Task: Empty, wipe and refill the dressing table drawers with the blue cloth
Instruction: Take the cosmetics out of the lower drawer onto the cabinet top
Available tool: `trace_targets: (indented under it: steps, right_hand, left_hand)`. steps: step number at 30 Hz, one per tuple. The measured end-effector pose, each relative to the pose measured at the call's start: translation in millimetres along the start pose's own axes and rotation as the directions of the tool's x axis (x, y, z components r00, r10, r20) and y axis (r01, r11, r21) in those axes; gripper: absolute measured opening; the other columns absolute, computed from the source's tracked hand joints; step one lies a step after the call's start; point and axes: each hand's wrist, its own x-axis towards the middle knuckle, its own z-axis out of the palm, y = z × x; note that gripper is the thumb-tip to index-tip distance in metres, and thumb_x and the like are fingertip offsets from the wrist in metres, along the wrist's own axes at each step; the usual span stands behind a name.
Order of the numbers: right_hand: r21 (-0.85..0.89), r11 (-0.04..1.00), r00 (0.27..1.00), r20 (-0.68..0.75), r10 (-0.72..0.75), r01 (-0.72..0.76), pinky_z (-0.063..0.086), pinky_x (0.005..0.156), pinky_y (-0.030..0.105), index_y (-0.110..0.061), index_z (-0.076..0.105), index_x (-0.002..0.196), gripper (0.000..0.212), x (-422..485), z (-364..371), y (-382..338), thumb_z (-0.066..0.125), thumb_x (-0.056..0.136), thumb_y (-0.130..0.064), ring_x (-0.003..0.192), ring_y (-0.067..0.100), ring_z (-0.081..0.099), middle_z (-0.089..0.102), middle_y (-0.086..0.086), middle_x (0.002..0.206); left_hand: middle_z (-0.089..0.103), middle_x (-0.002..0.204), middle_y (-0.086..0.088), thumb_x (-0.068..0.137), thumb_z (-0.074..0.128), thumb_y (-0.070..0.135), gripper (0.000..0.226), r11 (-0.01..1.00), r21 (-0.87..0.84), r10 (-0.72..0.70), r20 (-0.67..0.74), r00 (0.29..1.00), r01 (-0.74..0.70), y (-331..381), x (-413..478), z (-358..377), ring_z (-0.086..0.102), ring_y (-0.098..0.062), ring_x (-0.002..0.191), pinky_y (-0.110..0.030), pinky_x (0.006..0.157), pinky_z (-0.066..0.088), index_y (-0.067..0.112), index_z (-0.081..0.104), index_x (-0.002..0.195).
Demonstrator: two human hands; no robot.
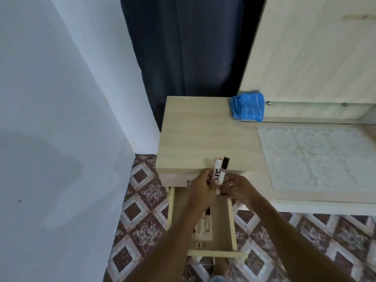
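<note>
Drawer (232, 220) is pulled out, so contents can be reached from above. Two tubes are held upright just above the drawer's back end: the white lettered tube (216, 169) is gripped by the left hand (200, 187), and the black-capped tube (224, 163) is pinched by the right hand (236, 187), prob. to be set on the table top (193, 135) behind the drawer. Glass items (203, 222) are seen inside the drawer, approx. mid. The blue cloth (247, 107) is kept well behind the drawer, unused until emptying is done.
</note>
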Motion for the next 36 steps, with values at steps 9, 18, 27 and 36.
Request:
trace_targets:
  steps: [9, 18, 27, 36]
  right_hand:
    - [-0.265, 0.962, 0.998, -0.044, 0.051, -0.061, 0.06, 0.067, 0.038, -0.002, 0.058, 0.07, 0.016, 23, -31, -55, 0.07, 0.079, -0.008, 0.064, 0.031, 0.071, 0.069, 0.02, 0.068]
    - [-0.417, 0.894, 0.977, -0.197, 0.085, -0.162, 0.058, 0.077, 0.029, -0.009, 0.061, 0.062, 0.022, 69, -52, -87, 0.065, 0.081, -0.02, 0.066, 0.022, 0.073, 0.074, 0.011, 0.07]
    - [-0.611, 0.771, 0.978, -0.192, 0.076, -0.18, 0.039, 0.054, 0.015, -0.012, 0.06, 0.052, 0.034, 100, -67, -104, 0.057, 0.084, -0.024, 0.048, 0.006, 0.062, 0.066, 0.0, 0.052]
    - [-0.571, 0.809, 0.958, -0.284, -0.037, -0.138, 0.05, 0.084, 0.03, -0.009, 0.056, 0.062, 0.048, 100, -67, -88, 0.048, 0.094, -0.045, 0.072, 0.022, 0.068, 0.07, 0.008, 0.064]
  left_hand:
    - [0.07, 0.085, -0.004, 0.091, 0.058, 0.029, 0.021, 0.991, 0.129, -0.033, 0.038, 0.999, 0.028, 27, 51, -6, 0.065, -0.02, 0.078, -0.037, 0.072, 0.053, 0.009, 0.066, 0.093]
    - [0.067, 0.103, -0.011, 0.092, 0.05, 0.026, 0.025, 0.923, 0.38, -0.058, -0.011, 0.998, 0.057, 64, 113, 0, 0.061, -0.03, 0.096, -0.033, 0.077, 0.046, 0.006, 0.063, 0.099]
    - [0.066, 0.106, -0.011, 0.096, 0.045, 0.031, 0.029, 0.902, 0.422, -0.092, -0.025, 0.995, 0.094, 76, 144, 10, 0.062, -0.031, 0.097, -0.036, 0.079, 0.048, 0.008, 0.06, 0.103]
    - [0.062, 0.089, -0.016, 0.097, 0.039, 0.023, 0.027, 0.944, 0.303, -0.124, -0.034, 0.992, 0.128, 68, 137, 5, 0.056, -0.03, 0.083, -0.035, 0.07, 0.04, 0.007, 0.048, 0.077]
